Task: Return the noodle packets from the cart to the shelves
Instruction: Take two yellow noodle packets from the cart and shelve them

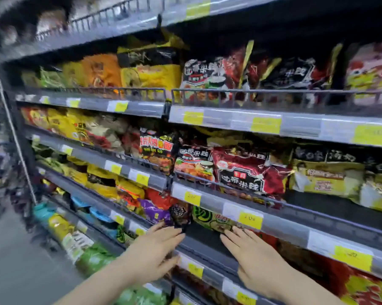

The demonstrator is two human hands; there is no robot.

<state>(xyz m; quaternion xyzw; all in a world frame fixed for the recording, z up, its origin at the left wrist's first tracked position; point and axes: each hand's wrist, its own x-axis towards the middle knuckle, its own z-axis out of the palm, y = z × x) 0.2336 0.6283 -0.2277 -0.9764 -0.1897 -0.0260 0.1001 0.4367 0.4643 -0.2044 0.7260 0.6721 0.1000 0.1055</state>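
At the grey metal shelf (207,243), the left hand (154,252) is spread flat, touching a dark noodle packet (181,213). The right hand (256,260) is spread flat too, by a green noodle packet (209,217)

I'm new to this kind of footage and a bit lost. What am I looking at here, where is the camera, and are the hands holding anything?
There is no machine: a person wears one wide-angle camera on the head, looking forward and down, which is why the shelves bend. The left hand and right hand reach with straight fingers into a bare gap on a shelf. Neither grips anything; the left fingertips touch a dark packet, the right ones reach a green packet. Around them, shelves hold rows of noodle packets, such as a red packet, behind rails with yellow price tags. No cart is in view.
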